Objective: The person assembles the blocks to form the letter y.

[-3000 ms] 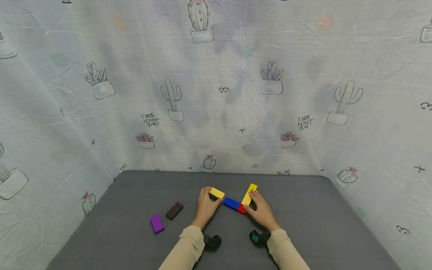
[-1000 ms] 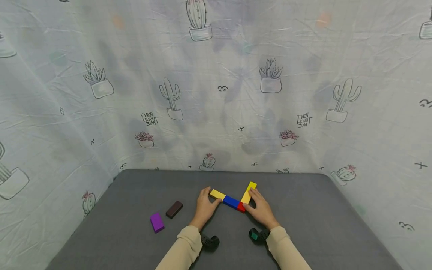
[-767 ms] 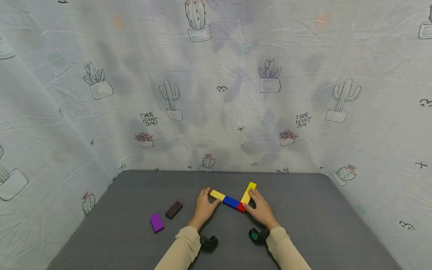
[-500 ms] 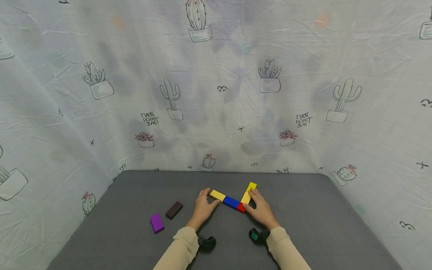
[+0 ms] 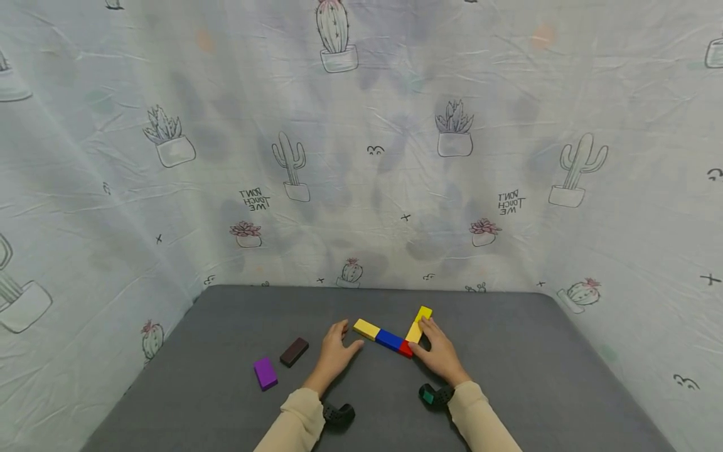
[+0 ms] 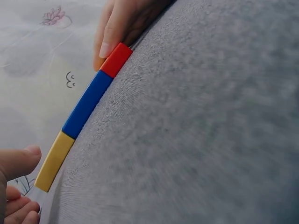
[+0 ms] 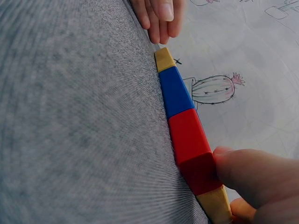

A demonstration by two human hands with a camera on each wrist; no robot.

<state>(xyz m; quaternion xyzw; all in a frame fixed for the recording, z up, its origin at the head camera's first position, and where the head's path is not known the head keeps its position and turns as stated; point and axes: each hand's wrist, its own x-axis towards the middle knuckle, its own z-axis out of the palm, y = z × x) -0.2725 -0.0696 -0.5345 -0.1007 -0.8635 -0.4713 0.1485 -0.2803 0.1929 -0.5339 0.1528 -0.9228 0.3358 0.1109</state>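
A bent row of rectangular blocks with smooth faces is seen lying flat on a dark grey cloth-textured counter (image 5: 536, 364), between the two hands. The row is begun at its left end by a pale yellow oblong block (image 5: 367, 329), which is met end to end by a deep blue oblong block (image 5: 390, 339); the blue block is followed by a bright red block (image 7: 189, 133). From the red block the line is turned away from the person, and it is made up there of a second pale yellow block (image 5: 413, 333) and, at the far tip, a bright yellow block (image 5: 423, 312).

The left-hand grip (image 5: 333, 356) is held wide, with thumb and fingers parted and nothing held; it is placed just beside the free left end of the row, apart from it. The right-hand grip (image 5: 440, 356) is also spread: the red block is touched by its thumb, and its fingers are laid along the outer side of the yellow blocks.

To the left, a dark brown oblong block (image 5: 294, 352) and a purple oblong block (image 5: 265, 373) are set near each other, apart from the row. A black curved device is worn at each wrist, below beige sleeves (image 5: 486, 417). The counter is backed by a pale fabric sheet (image 5: 361, 188) printed with potted cacti.
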